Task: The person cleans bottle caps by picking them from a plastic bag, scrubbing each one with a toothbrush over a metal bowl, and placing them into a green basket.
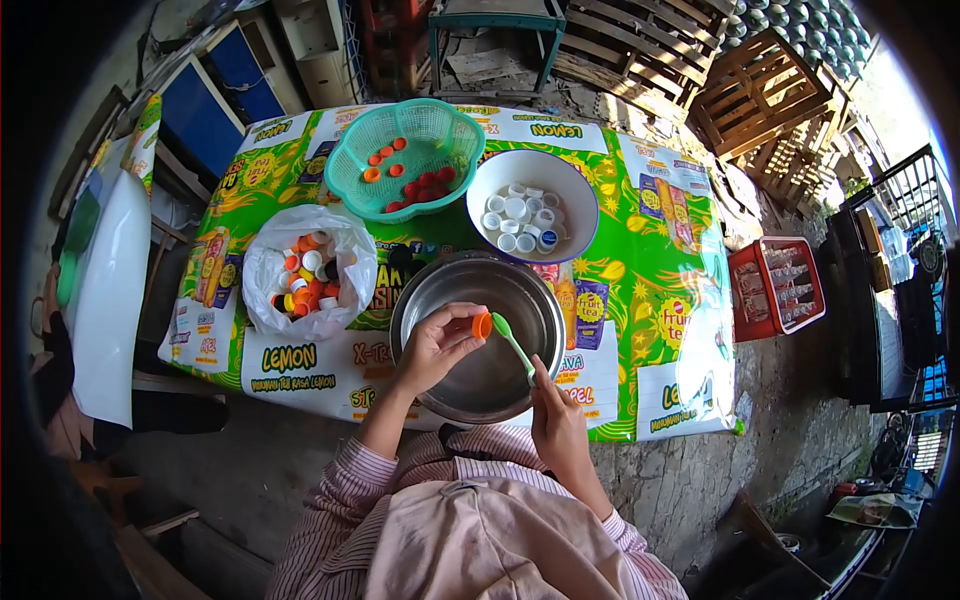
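Observation:
Over the steel basin (470,388), my left hand (440,343) pinches an orange bottle cap (482,325) between thumb and fingertips. My right hand (557,415) is closed around the lower end of a slim green-and-white toothbrush (512,345). The green head of the toothbrush is right beside the cap's opening. A white plastic bag (262,255) of mixed orange, white, yellow and black caps lies left of the basin. Behind it stands a teal basket (345,165) with orange and red caps. A white bowl (487,180) with a dark rim holds white caps and a blue one.
A green printed plastic sheet (655,300) covers the table. To the right is a red crate (745,290) with rows of bottles. Wooden pallets (765,95) are stacked at the back right, and a metal-framed stand (497,22) stands behind the table.

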Motion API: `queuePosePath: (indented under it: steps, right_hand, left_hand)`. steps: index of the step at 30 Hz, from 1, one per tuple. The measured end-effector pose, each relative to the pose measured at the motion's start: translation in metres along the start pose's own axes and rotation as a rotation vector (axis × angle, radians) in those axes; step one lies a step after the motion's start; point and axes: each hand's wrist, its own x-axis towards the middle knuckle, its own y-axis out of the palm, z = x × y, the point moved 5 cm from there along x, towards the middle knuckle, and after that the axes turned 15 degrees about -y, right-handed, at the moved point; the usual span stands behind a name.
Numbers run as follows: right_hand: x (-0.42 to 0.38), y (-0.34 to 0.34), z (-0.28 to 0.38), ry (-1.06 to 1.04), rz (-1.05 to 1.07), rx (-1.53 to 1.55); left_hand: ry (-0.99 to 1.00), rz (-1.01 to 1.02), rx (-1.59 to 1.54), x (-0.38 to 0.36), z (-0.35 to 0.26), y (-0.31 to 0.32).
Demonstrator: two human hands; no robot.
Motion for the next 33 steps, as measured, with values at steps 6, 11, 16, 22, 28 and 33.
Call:
queuePosePath:
  steps: [6,11,16,22,28,33]
  right_hand:
    - [-0.002,0.001,-0.004,-0.057,-0.021,0.001]
    - [0.000,-0.005,-0.005,-0.012,-0.003,-0.032]
    - [0.000,-0.002,-0.015,-0.056,-0.021,-0.074]
    - [0.002,-0.002,-0.010,-0.095,0.033,-0.121]
    - [0.000,-0.013,-0.028,0.021,0.062,-0.273]
    - [-0.001,-0.016,-0.028,-0.004,-0.033,-0.181]
  left_hand:
    - [0.068,-0.001,0.222,0.001,-0.012,0.000]
    - [0.055,-0.035,0.264,0.006,-0.012,-0.003]
    - [0.086,-0.025,0.326,0.008,-0.015,0.001]
    - [0.070,-0.036,0.350,0.012,-0.021,0.002]
    - [0.140,-0.110,0.568,0.013,-0.029,-0.006]
    - [0.103,-0.066,0.905,0.026,-0.016,0.009]
